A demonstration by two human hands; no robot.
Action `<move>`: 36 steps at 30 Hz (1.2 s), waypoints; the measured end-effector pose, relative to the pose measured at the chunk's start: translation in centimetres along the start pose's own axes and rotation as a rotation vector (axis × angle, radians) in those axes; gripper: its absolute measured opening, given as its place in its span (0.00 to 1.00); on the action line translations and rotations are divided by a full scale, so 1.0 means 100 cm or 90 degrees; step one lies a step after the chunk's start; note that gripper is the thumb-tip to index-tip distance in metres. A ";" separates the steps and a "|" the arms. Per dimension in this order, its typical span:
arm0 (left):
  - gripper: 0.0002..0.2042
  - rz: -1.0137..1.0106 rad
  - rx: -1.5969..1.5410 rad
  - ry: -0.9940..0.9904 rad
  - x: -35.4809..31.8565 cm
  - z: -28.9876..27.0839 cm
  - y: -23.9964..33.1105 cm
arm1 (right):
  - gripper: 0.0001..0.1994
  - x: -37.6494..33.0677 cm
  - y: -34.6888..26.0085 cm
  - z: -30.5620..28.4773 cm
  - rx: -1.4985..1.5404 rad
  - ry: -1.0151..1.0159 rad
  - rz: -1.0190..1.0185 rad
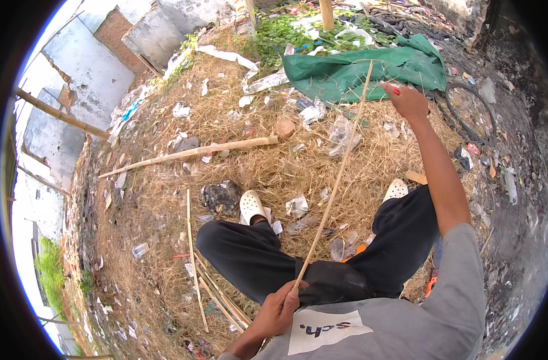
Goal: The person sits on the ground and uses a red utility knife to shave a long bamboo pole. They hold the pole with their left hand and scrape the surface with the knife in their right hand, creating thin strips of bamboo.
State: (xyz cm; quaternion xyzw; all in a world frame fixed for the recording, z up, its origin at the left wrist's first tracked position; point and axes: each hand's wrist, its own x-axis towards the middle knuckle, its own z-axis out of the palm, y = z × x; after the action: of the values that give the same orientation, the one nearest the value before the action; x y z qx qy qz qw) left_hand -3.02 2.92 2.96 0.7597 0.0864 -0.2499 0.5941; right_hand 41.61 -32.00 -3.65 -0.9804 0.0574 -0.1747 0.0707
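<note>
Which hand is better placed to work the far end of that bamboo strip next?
Probably the right hand: it is stretched out beside the bamboo strip near its far tip. The left hand grips the near end at the lap.

Left hand [280, 309] low by the lap, fingers curled closed, forearm rising from the lower edge, right arm stretched far forward — right hand [409, 101] raised, fingers closed, knuckles up

Knees [322, 279] and littered straw [256, 162] ahead
</note>
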 end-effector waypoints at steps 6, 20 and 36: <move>0.19 -0.113 -0.167 0.092 -0.024 -0.007 -0.064 | 0.46 -0.025 0.098 0.010 -0.063 -0.142 0.150; 0.19 0.186 -0.226 0.116 0.146 0.002 0.026 | 0.32 -0.156 -0.122 -0.091 0.301 -0.169 -0.465; 0.19 0.186 -0.083 0.156 0.136 0.028 0.058 | 0.34 -0.137 -0.105 -0.086 0.295 -0.040 -0.519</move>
State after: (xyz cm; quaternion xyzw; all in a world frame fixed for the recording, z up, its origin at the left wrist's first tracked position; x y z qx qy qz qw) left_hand 10.37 -3.63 0.92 0.7488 0.0631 -0.0610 0.6570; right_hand 26.75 -20.82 1.45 -0.8861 -0.3752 -0.1668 0.2150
